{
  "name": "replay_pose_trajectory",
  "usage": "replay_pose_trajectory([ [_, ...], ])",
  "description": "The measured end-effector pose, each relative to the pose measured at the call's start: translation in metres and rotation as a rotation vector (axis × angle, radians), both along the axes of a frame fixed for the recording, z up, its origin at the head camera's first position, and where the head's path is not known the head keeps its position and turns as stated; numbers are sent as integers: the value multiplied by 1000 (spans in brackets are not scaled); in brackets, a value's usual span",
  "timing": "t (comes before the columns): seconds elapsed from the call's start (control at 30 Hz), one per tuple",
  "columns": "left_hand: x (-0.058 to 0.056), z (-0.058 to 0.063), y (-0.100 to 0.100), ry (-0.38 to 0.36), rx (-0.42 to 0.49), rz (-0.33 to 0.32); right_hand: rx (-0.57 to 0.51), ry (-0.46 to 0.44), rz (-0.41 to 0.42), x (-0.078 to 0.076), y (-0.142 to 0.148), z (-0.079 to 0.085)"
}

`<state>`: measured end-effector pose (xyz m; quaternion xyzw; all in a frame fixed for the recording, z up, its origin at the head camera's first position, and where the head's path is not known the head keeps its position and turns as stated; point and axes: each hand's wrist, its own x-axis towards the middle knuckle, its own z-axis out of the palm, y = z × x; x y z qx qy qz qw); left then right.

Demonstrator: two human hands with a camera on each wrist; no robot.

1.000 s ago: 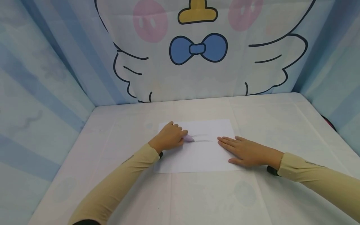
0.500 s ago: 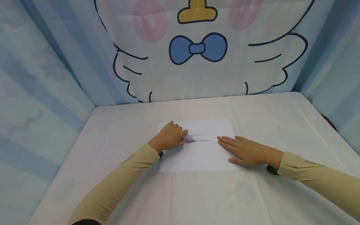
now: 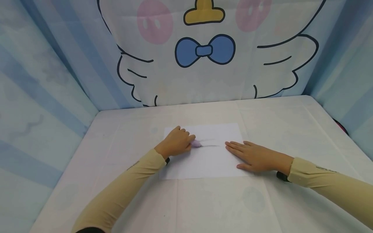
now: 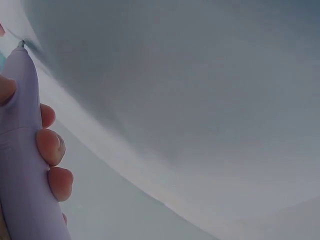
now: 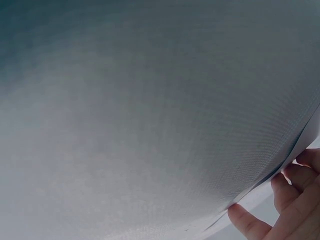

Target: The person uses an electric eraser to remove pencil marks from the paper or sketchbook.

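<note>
In the head view my left hand (image 3: 175, 141) grips a thick lilac pen (image 3: 196, 143), its tip pointing right, right at the surface of a white sheet of paper (image 3: 204, 166). The left wrist view shows the pen (image 4: 22, 150) up close, with a smooth fat barrel and a small grey tip. Fingers (image 4: 50, 147) wrap round the barrel. Two thin grey lines run from near the tip toward the right hand. My right hand (image 3: 256, 157) lies flat with fingers extended on the paper's right side. Its fingertips (image 5: 245, 220) rest at the sheet in the right wrist view.
A pale cloth covers the table (image 3: 140, 207) beneath the paper. Behind it hangs a curtain (image 3: 204, 84) with a cartoon figure and blue bow tie. Blue-and-white curtains (image 3: 38, 97) close off both sides.
My left hand and the pen have shifted very slightly to the right. The right hand stays in place on the paper.
</note>
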<state>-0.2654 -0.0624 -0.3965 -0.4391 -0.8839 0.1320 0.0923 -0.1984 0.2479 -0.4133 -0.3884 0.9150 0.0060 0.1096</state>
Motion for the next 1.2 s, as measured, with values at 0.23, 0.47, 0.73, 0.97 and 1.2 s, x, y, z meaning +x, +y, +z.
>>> replay_pose_trajectory([
  [0.23, 2, 0, -2, -15, 8, -3, 1, 7, 4, -1, 0, -1],
  [0.47, 7, 9, -3, -107, -49, 121, -11, 8, 4, 0, -1, 0],
  [0.73, 7, 11, -3, -61, -79, 93, -8, 15, 7, 1, 0, -1],
  [0.97, 7, 4, 0, -30, -73, 71, -15, 17, 3, 0, 1, -2],
  [1.2, 2, -4, 3, -9, -70, 64, -15, 17, 2, 1, 1, -1],
])
